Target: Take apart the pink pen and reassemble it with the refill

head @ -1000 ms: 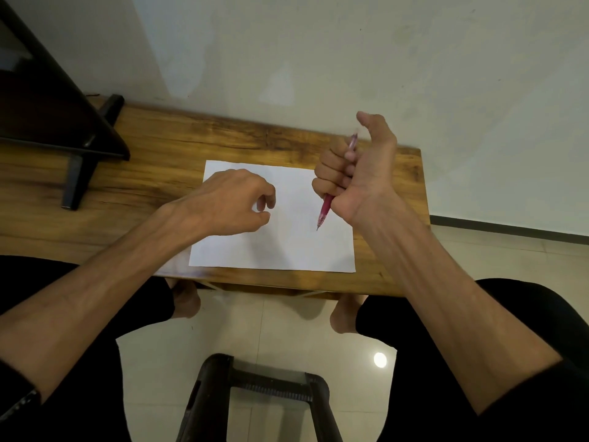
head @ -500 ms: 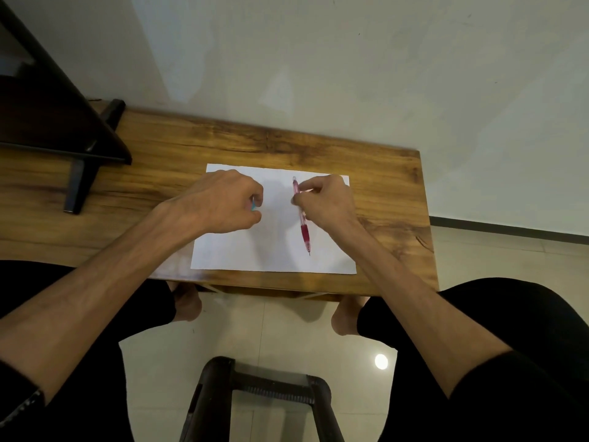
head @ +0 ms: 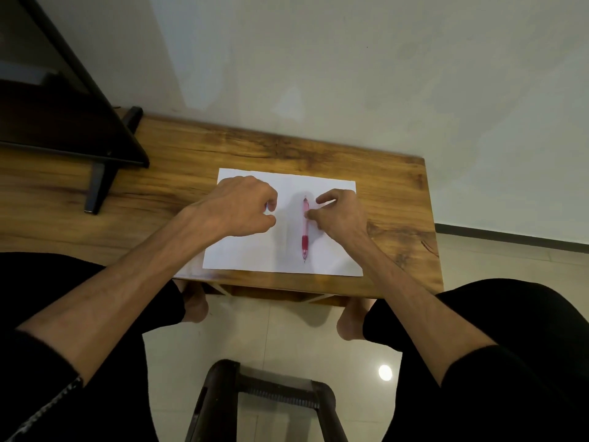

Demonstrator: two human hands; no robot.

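The pink pen (head: 305, 229) lies flat on the white sheet of paper (head: 255, 250), in one piece, with its darker grip and tip toward me. My right hand (head: 341, 215) rests just right of it, fingers spread. One fingertip touches the barrel's side and the thumb is held clear. My left hand (head: 242, 205) hovers over the left part of the sheet, a hand's width from the pen. Its fingers are curled in against the thumb, and whether anything sits inside them is hidden. No separate refill shows.
The paper lies near the right end of a wooden table (head: 398, 218) set against a pale wall. A dark stand (head: 98, 183) occupies the table's left. Below the front edge are my knees, bare feet and a black stool (head: 264, 397).
My right hand came down from a raised fist around the pen, laid the pen on the paper and loosened its grip. My left hand stayed curled and shifted slightly.
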